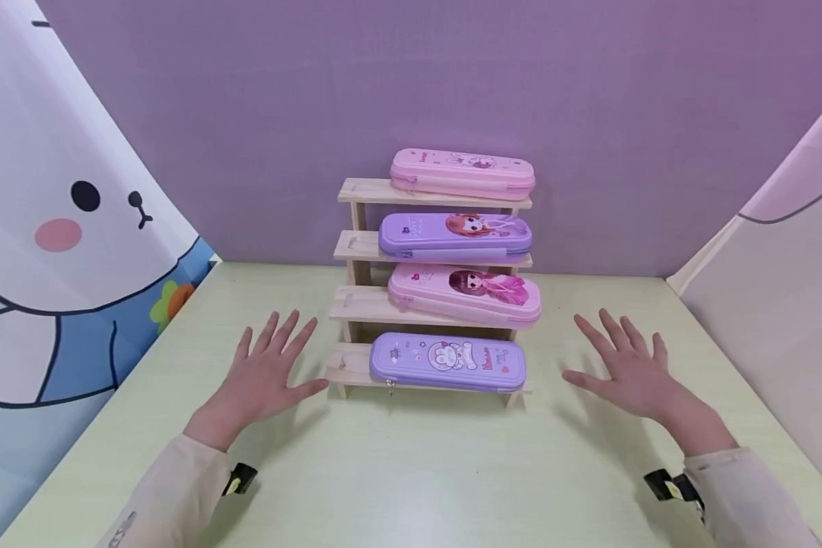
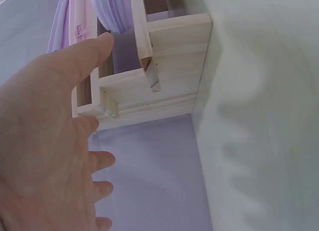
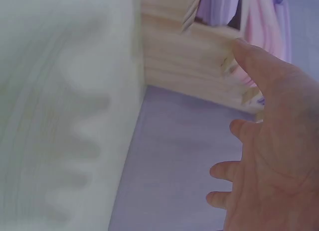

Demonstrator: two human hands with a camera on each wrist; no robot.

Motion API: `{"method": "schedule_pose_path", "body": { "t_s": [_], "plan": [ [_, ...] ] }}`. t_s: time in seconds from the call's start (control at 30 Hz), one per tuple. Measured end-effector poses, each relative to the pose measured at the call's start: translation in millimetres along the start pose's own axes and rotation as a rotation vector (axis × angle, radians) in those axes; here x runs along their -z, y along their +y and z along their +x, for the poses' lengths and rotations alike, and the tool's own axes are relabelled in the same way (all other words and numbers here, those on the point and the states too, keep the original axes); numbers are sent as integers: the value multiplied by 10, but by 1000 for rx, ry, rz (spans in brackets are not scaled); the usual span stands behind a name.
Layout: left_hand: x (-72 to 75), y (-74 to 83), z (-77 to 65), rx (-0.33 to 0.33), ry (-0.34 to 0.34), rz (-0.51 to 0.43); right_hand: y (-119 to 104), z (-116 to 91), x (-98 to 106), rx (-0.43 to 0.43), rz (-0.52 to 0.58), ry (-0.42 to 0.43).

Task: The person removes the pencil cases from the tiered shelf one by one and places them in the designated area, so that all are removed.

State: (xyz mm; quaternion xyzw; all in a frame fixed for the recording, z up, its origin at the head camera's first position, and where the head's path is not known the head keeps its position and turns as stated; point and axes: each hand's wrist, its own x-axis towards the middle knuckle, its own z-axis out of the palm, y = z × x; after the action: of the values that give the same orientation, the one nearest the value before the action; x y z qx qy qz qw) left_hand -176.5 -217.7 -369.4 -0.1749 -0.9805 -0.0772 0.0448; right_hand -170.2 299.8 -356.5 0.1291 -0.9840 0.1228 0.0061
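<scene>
A stepped wooden rack (image 1: 348,303) stands mid-table with a zipped pencil case on each step. From the top down come a pink case with a rabbit (image 1: 462,173), a purple one with a girl (image 1: 425,234), a pink one with a girl (image 1: 428,288) and a purple one with a rabbit (image 1: 400,361). My left hand (image 1: 263,384) hovers left of the rack, fingers spread, its thumb tip close to the lowest step; whether they touch, I cannot tell. On the other side my right hand (image 1: 633,377) hovers with spread fingers, apart from the rack. Neither hand holds anything.
The pale table (image 1: 411,472) reaches back to a purple backdrop (image 1: 260,137). A cartoon-printed cloth (image 1: 109,259) hangs along the left side, and a light cloth (image 1: 788,289) borders the right. Both hands cast shadows on the tabletop.
</scene>
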Motion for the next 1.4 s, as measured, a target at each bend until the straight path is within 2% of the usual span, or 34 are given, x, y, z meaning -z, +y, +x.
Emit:
{"method": "schedule_pose_path", "body": {
  "t_s": [0.2,0.43,0.67,0.83,0.97,1.2,1.4],
  "plan": [
    [-109,21,-9,-55,52,-69,-133,-61,-5,74,61,9],
    [-255,41,35,-99,94,-222,-270,-110,-60,176,198,35],
    [-344,55,46,-57,96,-432,-387,-50,-199,284,279,105],
    [-406,39,65,-40,90,-610,-462,-8,-281,298,352,111],
    [-455,5,68,-23,59,-738,-520,23,-334,325,395,128],
    [-536,-13,64,-17,33,-889,-571,109,-440,352,459,151],
    [-557,-21,73,28,40,-994,-583,177,-518,363,480,185]
  ]
}}
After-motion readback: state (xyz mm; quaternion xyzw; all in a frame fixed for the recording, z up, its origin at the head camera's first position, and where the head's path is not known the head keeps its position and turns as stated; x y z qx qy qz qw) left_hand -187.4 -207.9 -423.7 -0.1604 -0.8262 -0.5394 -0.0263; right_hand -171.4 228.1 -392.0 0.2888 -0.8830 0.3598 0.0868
